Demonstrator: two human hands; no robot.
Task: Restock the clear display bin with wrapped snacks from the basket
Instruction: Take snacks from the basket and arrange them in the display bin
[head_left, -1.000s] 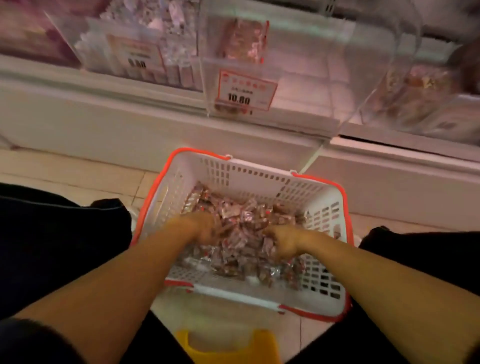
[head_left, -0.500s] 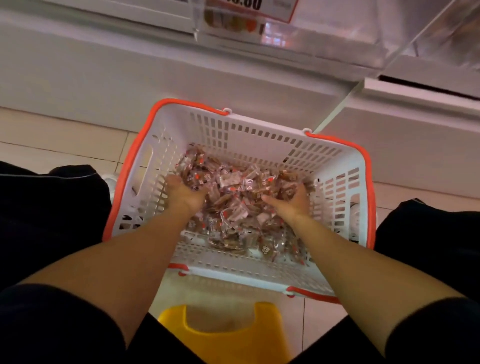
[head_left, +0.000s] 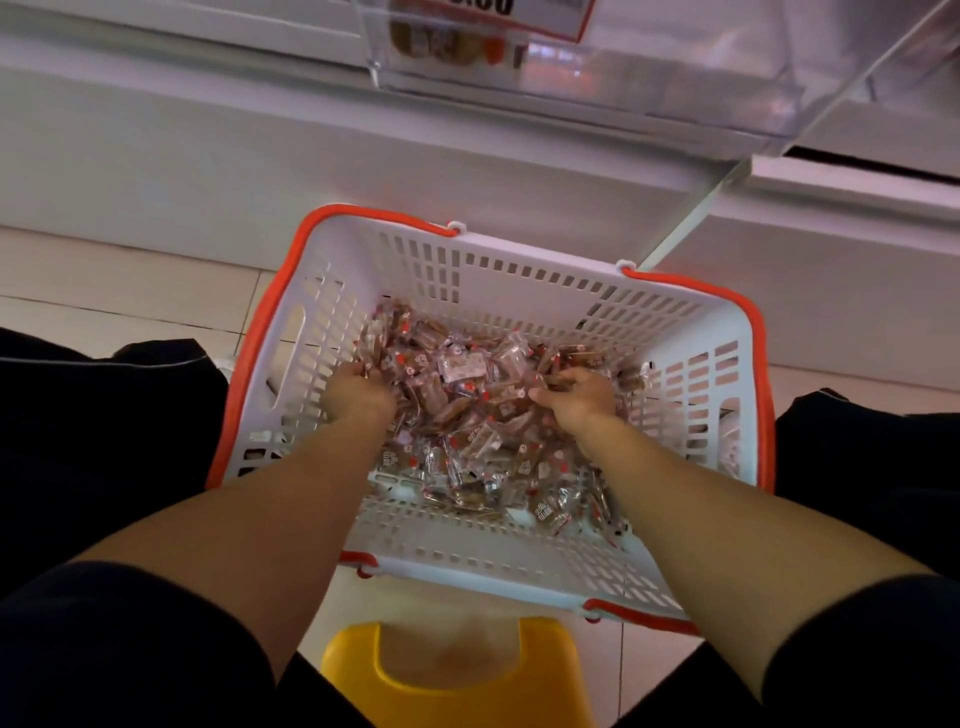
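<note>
Change: since the earlier frames, both hands have been worked further toward the far side of the heap, and less of the bin is left in view at the top edge.
Wrapped snacks: a loose heap of small clear packets with red marks is piled on the floor of the basket, thickest in the middle and toward the near right.
Basket: white slotted walls with an orange rim are seen; it is set on the tiled floor between the person's knees, just below the shelving.
Clear display bin: it is mounted on the shelf front above the basket, well apart from the hands; only its lower part and a red-edged price tag are in view, and its fill level cannot be told.
Left hand: its fingers are curled down into the left edge of the heap, and packets are gripped under them.
Right hand: its fingers are curled over packets on the right of the heap, thumb toward the middle.
Step in hand, judged: a double handful is being gathered. It would be done best if the heap were drawn inward between both palms and cupped from below, as slippery wrappers are likely to be spilled on the lift.
Arm pose: both forearms are stretched forward and downward, converging slightly, wrists bent down.
Surroundings: a yellow stool is seen at the near edge.
</note>
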